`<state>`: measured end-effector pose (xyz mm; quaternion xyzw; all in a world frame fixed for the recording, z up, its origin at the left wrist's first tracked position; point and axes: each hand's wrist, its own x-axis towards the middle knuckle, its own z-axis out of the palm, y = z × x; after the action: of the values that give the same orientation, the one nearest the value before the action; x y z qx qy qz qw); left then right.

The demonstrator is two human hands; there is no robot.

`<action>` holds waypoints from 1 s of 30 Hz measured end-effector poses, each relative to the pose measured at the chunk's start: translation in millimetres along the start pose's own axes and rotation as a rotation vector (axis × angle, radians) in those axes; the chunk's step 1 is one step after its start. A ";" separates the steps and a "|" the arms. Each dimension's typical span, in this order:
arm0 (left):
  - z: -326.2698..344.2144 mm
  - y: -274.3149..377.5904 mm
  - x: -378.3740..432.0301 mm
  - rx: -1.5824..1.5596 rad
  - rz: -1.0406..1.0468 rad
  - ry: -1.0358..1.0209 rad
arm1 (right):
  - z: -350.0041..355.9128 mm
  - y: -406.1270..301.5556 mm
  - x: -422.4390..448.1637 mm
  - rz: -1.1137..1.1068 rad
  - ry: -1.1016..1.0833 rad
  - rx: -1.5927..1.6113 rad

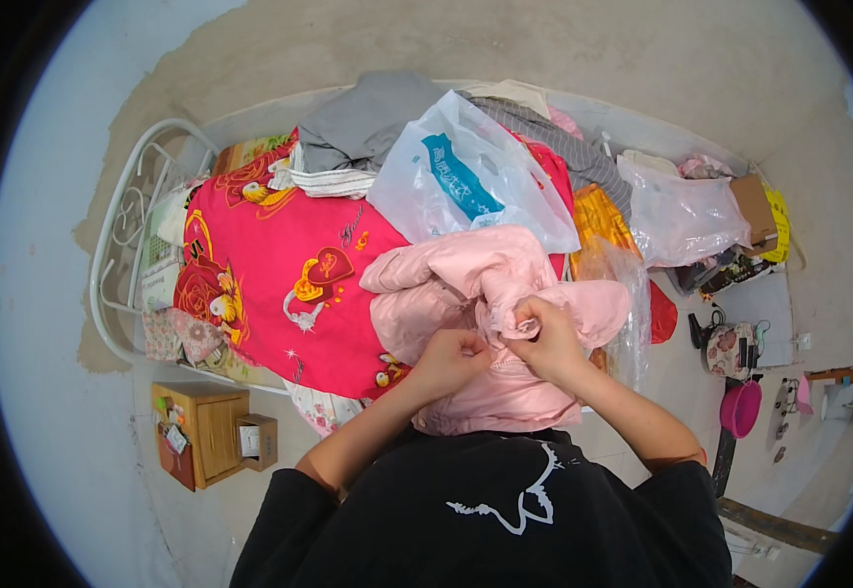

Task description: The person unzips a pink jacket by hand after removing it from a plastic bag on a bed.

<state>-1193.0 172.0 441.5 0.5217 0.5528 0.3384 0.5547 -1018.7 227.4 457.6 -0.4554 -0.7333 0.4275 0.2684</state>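
A pink padded jacket (pixel 463 264) lies bunched over the near edge of the bed, close against my body. Both hands work at its upper middle part. My right hand (pixel 551 338) pinches a gathered fold of the pink fabric between thumb and fingers. Just to its left, my left hand (pixel 457 354) has its fingertips drawn together at the jacket; whether cloth is caught between them is hidden. Beyond the jacket rests a large white plastic bag (pixel 411 184) with a blue printed patch. Under both spreads a red patterned quilt (pixel 257 242).
A grey blanket (pixel 367 117) is heaped at the bed's far side. Right of the jacket lie a clear plastic bag (pixel 617 294) and a filled white bag (pixel 683 213). The white metal bed frame (pixel 99 294) stands left, above a wooden cabinet (pixel 217 434). A pink basin (pixel 741 409) sits far right.
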 end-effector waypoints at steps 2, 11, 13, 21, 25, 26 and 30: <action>-2.0 1.7 -0.3 -0.005 -0.063 -0.003 | -8.3 -11.3 -2.4 -0.001 0.036 0.036; -2.2 -5.4 9.7 -0.057 -0.153 -0.016 | -17.1 -27.5 -7.7 -0.131 -0.277 -0.128; -1.5 -9.3 12.0 -0.041 -0.115 -0.012 | -14.0 -24.3 -7.2 -0.136 -0.256 -0.111; 1.6 16.0 7.1 -0.204 0.083 0.008 | -9.5 -13.3 -1.1 -0.088 -0.164 0.067; -3.8 -2.8 7.4 -0.102 0.128 0.010 | -13.4 -16.6 2.5 0.064 -0.080 0.248; -4.2 -3.0 7.5 -0.085 0.170 0.030 | -11.1 -19.5 1.0 0.115 -0.059 0.372; -0.3 14.7 1.9 -0.149 0.188 0.095 | -3.6 -17.9 -2.4 0.200 0.060 0.633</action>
<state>-1190.0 177.2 455.1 0.5122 0.5003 0.4533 0.5309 -1022.6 222.7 475.0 -0.4313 -0.5075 0.6449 0.3749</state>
